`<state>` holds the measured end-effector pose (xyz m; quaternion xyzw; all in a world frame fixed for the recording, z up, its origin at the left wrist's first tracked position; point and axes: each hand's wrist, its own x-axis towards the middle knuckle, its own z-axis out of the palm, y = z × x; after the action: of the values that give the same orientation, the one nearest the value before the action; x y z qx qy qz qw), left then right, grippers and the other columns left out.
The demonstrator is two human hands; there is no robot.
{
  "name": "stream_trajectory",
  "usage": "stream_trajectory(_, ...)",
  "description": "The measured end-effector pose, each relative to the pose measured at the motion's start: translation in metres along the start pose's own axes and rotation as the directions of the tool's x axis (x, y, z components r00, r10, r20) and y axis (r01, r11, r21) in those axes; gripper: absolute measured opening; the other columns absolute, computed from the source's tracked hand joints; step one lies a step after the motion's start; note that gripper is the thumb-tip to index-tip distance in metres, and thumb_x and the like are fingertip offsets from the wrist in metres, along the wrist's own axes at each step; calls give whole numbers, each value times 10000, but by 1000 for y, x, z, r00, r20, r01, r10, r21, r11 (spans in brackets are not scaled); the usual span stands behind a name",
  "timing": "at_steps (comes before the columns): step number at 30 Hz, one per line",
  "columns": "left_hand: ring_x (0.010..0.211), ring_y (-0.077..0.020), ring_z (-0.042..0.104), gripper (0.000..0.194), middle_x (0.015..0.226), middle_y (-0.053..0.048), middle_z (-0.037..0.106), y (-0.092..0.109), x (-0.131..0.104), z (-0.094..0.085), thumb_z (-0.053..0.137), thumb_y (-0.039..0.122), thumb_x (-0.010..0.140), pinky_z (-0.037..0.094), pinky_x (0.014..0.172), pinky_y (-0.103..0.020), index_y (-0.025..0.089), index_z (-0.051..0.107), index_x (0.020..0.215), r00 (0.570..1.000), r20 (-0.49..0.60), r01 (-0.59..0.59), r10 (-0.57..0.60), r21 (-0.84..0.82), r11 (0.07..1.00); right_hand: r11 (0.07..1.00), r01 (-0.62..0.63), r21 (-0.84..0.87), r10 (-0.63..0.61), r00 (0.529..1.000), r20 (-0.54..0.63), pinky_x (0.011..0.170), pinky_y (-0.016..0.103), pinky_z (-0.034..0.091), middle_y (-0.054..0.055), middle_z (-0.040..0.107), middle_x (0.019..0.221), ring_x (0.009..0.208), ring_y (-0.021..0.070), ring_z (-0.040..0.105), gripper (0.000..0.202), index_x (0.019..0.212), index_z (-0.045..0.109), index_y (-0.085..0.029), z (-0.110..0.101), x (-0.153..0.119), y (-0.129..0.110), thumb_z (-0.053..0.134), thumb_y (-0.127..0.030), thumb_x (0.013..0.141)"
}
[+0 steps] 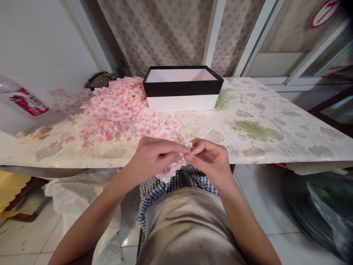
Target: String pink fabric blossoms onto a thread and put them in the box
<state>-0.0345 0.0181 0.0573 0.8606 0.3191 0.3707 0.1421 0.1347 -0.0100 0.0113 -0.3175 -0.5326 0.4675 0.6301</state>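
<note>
My left hand is closed around pink-and-white artificial flower petals, which hang below its fingers. Thumb and fingers of my right hand are pinched together, meeting the left fingertips at the edge of the petals. Whatever small piece sits in the right pinch is hidden. Both hands are over the table's front edge, close to my lap. Beyond them lies a large heap of pink petals, spread across the left part of the table.
A black-and-white open box stands at the back of the cloth-covered table. Thin green pieces lie in a small pile to the right, with more green bits beside the box. A white plastic bag hangs below the table at left.
</note>
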Motion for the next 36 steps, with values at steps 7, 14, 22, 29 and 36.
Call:
stream_trajectory(7,481,-74,583,264,661,27,724,13,-1,-9,495,143,858,441,499,-175,232,741,891,966,259,-12,18,-27,1000,989,-145,14,144,989,33,631,249,472,-19,630,786,705,120,587,148,836,605,-240,-7,-11,2,706,-187,742)
stream_trajectory(14,490,-89,558,277,583,40,650,10,-6,-40,435,162,882,364,478,-177,235,701,861,606,764,261,-223,74,962,981,-158,-115,170,980,101,664,248,476,-10,644,794,712,114,593,14,814,663,-230,-43,-25,20,657,-218,818)
stream_trajectory(22,536,-156,555,168,607,-23,607,-38,6,-6,428,231,855,338,521,-247,167,583,867,783,346,378,-518,397,837,983,-167,-71,175,975,138,611,265,517,-7,664,682,634,125,627,32,803,665,-217,-51,-27,20,662,-238,827)
stream_trajectory(29,557,-169,597,233,654,-34,644,-37,4,4,487,315,863,360,533,-248,170,601,1007,779,343,357,-525,445,821,977,-197,-79,207,969,136,625,272,544,-1,690,703,655,134,663,20,827,688,-221,-52,-29,22,679,-236,819)
stream_trajectory(36,625,-226,598,219,648,-98,630,-34,6,13,432,199,845,313,537,-283,143,616,740,813,289,306,-506,528,792,974,-215,-67,222,969,108,666,269,571,4,744,754,694,135,702,41,836,714,-236,-48,-29,23,683,-213,822)
